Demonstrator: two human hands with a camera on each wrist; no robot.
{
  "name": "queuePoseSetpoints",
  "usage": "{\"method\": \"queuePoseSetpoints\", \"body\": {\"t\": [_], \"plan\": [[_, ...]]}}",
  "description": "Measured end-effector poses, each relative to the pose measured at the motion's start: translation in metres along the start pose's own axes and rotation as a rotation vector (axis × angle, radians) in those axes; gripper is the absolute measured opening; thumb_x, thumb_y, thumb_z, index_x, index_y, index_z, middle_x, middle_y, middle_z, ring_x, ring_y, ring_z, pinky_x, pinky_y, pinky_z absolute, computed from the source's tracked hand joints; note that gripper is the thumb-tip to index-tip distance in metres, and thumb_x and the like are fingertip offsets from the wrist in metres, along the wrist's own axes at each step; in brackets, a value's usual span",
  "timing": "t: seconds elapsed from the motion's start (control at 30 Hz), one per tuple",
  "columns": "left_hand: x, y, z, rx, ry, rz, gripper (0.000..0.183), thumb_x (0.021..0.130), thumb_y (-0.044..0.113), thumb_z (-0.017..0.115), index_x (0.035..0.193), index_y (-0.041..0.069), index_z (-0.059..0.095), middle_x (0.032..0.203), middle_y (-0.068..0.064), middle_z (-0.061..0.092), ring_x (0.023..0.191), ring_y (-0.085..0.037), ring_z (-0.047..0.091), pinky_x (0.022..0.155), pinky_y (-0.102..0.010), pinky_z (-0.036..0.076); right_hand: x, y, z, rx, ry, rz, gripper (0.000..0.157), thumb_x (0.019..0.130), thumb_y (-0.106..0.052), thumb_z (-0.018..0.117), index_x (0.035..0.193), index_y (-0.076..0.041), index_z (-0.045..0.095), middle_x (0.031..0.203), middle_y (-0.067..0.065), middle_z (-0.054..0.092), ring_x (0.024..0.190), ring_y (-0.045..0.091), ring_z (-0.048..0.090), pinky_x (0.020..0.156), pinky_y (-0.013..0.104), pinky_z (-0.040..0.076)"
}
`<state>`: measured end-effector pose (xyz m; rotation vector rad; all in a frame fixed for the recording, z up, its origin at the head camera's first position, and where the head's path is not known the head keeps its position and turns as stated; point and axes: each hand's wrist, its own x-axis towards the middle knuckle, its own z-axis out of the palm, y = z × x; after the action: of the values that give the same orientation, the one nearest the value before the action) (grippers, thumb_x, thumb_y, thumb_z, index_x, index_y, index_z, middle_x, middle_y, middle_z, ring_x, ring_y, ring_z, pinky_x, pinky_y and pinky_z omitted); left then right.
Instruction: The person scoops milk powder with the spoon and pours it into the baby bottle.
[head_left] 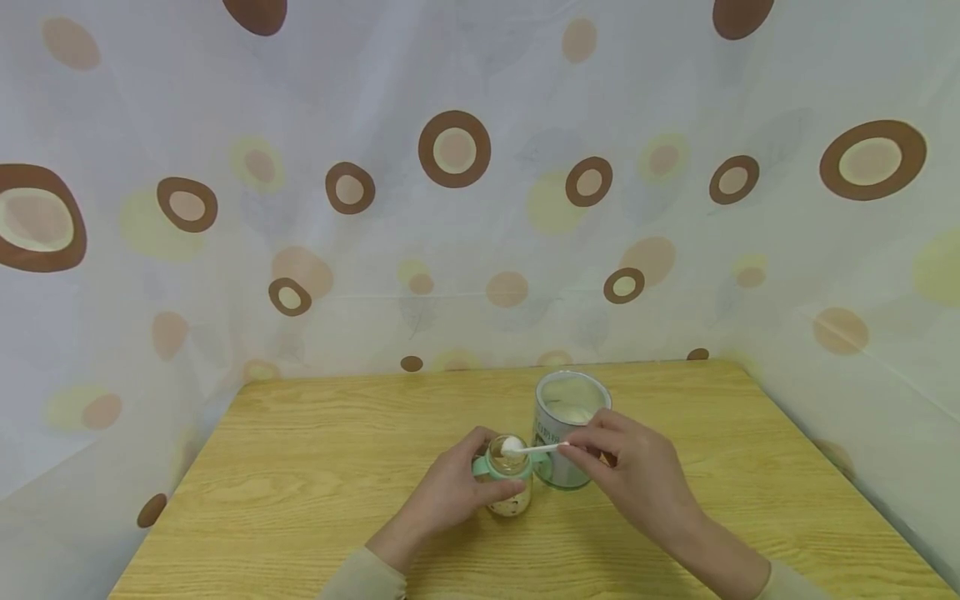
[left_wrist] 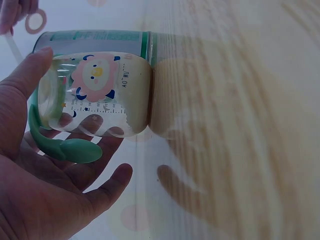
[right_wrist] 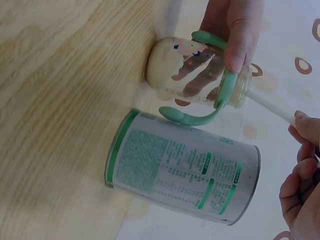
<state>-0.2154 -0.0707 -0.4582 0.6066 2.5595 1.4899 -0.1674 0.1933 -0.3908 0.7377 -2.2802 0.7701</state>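
Note:
A clear baby bottle [head_left: 512, 502] with green handles [right_wrist: 229, 89] stands uncapped on the table, pale powder in its lower part. My left hand [head_left: 450, 487] grips it round the neck and side, thumb in front and some fingers behind. In my right hand [head_left: 641, 471], a white scoop [head_left: 542, 448] is pinched by its handle between thumb and fingers. The scoop's bowl, heaped with white powder [head_left: 513, 444], is over the bottle's mouth. Close behind the bottle, to its right, stands an open can [right_wrist: 187, 172] with pale powder inside, partly hidden by my right hand.
Everything stands on a wood-grain table [head_left: 315, 467]. A pale curtain [head_left: 480, 233] printed with brown and yellow ovals hangs behind the table and along both sides.

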Motion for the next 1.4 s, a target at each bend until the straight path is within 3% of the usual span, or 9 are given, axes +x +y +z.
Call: {"method": "queuePoseSetpoints", "body": {"t": [0.1,0.27,0.53,0.9,1.4], "plan": [[0.0,0.0,0.0,0.003,0.0,0.0,0.055,0.093,0.047,0.091,0.135,0.022,0.065,0.118,0.01,0.07,0.106,-0.015,0.066,0.092,-0.047,0.055,0.001,0.004,0.001,-0.045,0.034,-0.145,0.006,0.093,-0.023,0.092,0.091,-0.023,0.086,0.084,-0.018,0.058,0.067,-0.003,0.047,0.057,0.014,0.042],[0.001,0.0,0.0,0.001,-0.001,0.004,0.054,0.094,0.047,0.091,0.134,0.022,0.065,0.118,0.01,0.07,0.106,-0.016,0.066,0.092,-0.048,0.055,0.003,0.01,0.002,-0.116,0.068,-0.298,0.051,0.112,-0.053,0.057,0.09,-0.019,0.088,0.085,-0.012,0.062,0.068,0.003,0.052,0.059,0.017,0.045],[0.0,0.0,0.0,-0.006,-0.006,0.013,0.055,0.094,0.045,0.091,0.135,0.021,0.064,0.12,0.007,0.071,0.107,-0.016,0.067,0.093,-0.048,0.057,0.003,0.014,0.001,-0.18,0.101,-0.384,0.048,0.114,-0.049,0.057,0.09,-0.02,0.087,0.084,-0.007,0.061,0.066,0.011,0.053,0.057,0.024,0.046],[0.0,0.001,0.0,-0.006,-0.001,0.007,0.056,0.094,0.046,0.09,0.137,0.022,0.065,0.121,0.008,0.071,0.108,-0.016,0.067,0.094,-0.049,0.056,0.004,0.015,0.003,-0.209,0.132,-0.429,0.046,0.115,-0.047,0.059,0.089,-0.021,0.086,0.084,-0.006,0.061,0.065,0.012,0.053,0.057,0.025,0.046],[-0.001,0.0,0.0,-0.015,-0.002,0.007,0.055,0.094,0.046,0.091,0.135,0.021,0.065,0.119,0.008,0.072,0.108,-0.017,0.067,0.094,-0.05,0.056,0.002,0.016,0.002,-0.182,0.131,-0.398,0.046,0.113,-0.049,0.06,0.09,-0.02,0.087,0.085,-0.007,0.062,0.066,0.011,0.054,0.058,0.024,0.047]]}}
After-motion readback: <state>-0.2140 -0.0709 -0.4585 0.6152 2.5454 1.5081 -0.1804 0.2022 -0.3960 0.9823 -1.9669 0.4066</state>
